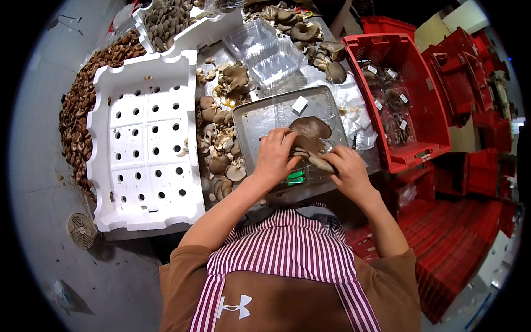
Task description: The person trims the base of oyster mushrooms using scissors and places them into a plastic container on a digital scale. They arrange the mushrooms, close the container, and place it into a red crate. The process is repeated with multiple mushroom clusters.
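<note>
Both hands are closed on a cluster of grey-brown oyster mushrooms [311, 128], which has one broad cap on top and smaller caps below. My left hand [274, 155] grips its left side. My right hand [349, 170] pinches a pale cap at its lower right edge. The cluster is over a square scale with a metal pan [251, 124], whose green display [295, 177] shows below the mushrooms. Clear plastic lies on the pan, with a small white label [299, 104] near the top. My fingers hide part of the cluster's underside.
Left of the scale are loose oyster mushrooms [219, 163] and a white foam box [146, 166] with holes. Clear plastic containers [272, 58] lie behind. At right, a red crate [437, 124] holds labelled packs. Brown mushrooms [77, 113] are heaped far left; a fan [82, 231] stands below.
</note>
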The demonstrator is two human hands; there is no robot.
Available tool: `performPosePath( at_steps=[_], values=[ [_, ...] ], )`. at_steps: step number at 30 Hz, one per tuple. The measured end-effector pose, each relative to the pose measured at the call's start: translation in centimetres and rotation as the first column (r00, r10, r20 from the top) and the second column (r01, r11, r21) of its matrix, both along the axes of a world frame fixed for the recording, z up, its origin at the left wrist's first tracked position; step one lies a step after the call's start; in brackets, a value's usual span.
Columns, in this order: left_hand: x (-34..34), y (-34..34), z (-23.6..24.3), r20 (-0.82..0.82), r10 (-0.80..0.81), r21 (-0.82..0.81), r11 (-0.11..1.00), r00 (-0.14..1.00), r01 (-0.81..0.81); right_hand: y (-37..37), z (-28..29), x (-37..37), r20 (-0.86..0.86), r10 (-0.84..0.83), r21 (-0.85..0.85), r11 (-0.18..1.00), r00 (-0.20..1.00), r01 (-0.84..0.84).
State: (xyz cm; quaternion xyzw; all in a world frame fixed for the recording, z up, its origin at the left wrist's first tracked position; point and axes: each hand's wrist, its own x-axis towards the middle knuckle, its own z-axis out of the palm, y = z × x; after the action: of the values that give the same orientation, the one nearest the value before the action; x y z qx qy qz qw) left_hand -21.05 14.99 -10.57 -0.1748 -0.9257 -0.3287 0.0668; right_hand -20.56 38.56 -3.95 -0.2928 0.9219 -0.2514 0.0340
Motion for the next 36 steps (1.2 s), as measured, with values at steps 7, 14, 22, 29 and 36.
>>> performPosePath(
  at_steps=[7,14,22,29,36],
  values=[
    [0.9,0.2,-0.7,0.023,0.024,0.035,0.999,0.999,-0.025,0.1,-3.7,-1.2,0.117,0.052,-0.079,0.996,0.992,-0.043],
    [1.6,0.3,-0.9,0.009,0.040,0.058,0.997,0.999,-0.041,-0.8,-3.1,-0.8,0.016,0.055,-0.016,0.998,0.998,-0.054],
    [1.8,0.3,-1.6,0.037,0.007,0.063,0.998,0.999,-0.009,-1.3,-4.9,-1.1,-0.165,0.105,-0.010,0.994,0.981,-0.109],
    [2.2,0.9,-0.3,0.110,-0.025,0.035,0.999,0.994,0.021,-0.8,-4.1,-0.2,-0.085,-0.015,0.035,0.999,0.996,0.018],
    [2.4,1.7,0.7,0.185,-0.018,0.005,1.000,0.983,0.017,-0.7,-3.9,0.2,-0.075,-0.115,0.093,0.988,0.990,0.122]
  ],
)
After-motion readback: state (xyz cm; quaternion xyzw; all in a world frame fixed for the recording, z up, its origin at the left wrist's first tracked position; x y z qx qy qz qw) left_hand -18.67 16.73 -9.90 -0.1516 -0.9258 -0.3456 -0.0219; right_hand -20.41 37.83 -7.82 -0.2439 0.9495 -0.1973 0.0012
